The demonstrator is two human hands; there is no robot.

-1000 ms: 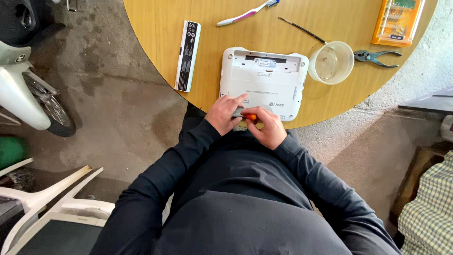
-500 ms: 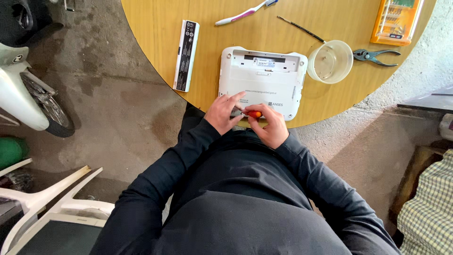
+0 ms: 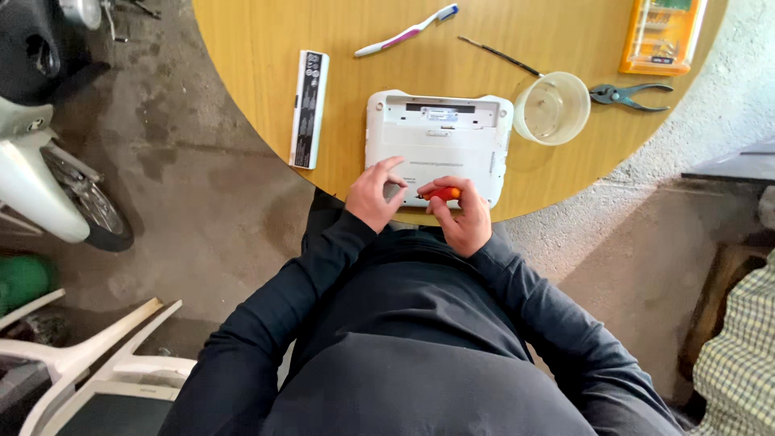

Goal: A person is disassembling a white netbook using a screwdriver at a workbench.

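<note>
A small white laptop lies upside down near the front edge of a round wooden table. My right hand grips an orange-handled screwdriver over the laptop's near edge. My left hand rests on the laptop's near left corner, fingers spread and touching the case beside the screwdriver tip. A black and white battery pack lies to the left of the laptop.
On the table lie a toothbrush, a thin brush, a clear round cup, pliers and an orange tool case. A scooter and white plastic chairs stand on the concrete floor at left.
Both hands stay at the laptop's near edge. My left fingers have shifted slightly and spread more; the screwdriver has barely moved.
</note>
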